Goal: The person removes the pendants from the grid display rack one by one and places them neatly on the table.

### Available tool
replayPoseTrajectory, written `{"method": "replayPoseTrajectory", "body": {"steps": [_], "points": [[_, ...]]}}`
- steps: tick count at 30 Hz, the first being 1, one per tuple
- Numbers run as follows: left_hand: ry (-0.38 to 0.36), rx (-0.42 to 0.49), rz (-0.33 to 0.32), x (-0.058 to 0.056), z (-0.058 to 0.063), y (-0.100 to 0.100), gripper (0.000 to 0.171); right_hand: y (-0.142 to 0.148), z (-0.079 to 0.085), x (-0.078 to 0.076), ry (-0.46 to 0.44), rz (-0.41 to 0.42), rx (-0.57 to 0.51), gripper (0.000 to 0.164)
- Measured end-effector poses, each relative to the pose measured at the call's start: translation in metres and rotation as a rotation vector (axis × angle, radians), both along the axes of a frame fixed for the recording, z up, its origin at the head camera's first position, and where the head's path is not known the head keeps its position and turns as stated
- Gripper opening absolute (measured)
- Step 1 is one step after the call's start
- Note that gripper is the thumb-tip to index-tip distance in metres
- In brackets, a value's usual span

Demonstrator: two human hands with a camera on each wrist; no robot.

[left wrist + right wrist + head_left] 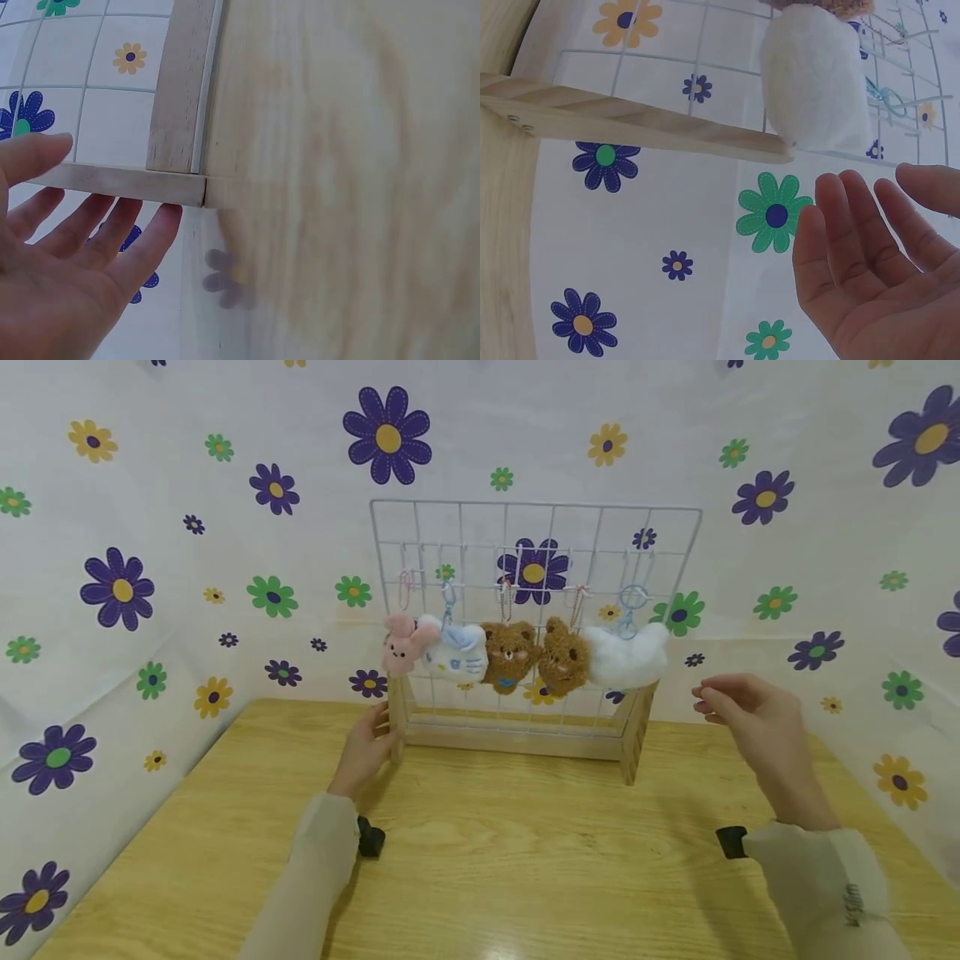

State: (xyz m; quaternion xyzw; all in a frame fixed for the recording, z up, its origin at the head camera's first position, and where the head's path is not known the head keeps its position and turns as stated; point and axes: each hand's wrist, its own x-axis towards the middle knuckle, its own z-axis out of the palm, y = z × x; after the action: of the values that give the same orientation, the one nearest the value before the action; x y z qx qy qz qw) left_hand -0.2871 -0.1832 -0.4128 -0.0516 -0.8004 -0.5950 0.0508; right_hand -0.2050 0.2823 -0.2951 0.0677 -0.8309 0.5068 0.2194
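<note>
A white wire grid rack (536, 505) stands upright in a wooden base (513, 743). Along its hooks hang a pink plush keychain (400, 647), a white plush cat head with a blue bow (459, 653), two brown bear plushes (512, 653) and a white plush (626, 657) seen without a face. My left hand (365, 750) is at the rack's left wooden upright (127, 182); its fingertips touch the outer side, while the thumb stays apart. To the right of the rack, my right hand (761, 735) is held in the air, fingers loosely bent, near the white plush (814, 79) and holding nothing.
The rack stands toward the back of a wood-grain table (525, 852). Behind it and along both sides hangs a white cloth (300, 435) printed with purple, green and yellow flowers. Small black devices (371, 837) are worn at both wrists.
</note>
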Motion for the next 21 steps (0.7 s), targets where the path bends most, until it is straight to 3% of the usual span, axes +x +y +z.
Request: {"method": "replayPoseTrajectory", "body": {"steps": [9,16,21], "points": [[-0.049,0.004,-0.012,-0.001,-0.003,0.0,0.057,-0.004,0.016,-0.008,-0.012,0.011,-0.072,0.011],[-0.065,0.0,-0.017,-0.001,-0.004,-0.001,0.054,-0.009,0.025,-0.013,-0.023,-0.032,-0.036,0.024],[-0.05,-0.053,0.006,-0.002,-0.003,0.0,0.051,-0.011,0.03,-0.016,-0.017,-0.027,-0.033,0.021]]}}
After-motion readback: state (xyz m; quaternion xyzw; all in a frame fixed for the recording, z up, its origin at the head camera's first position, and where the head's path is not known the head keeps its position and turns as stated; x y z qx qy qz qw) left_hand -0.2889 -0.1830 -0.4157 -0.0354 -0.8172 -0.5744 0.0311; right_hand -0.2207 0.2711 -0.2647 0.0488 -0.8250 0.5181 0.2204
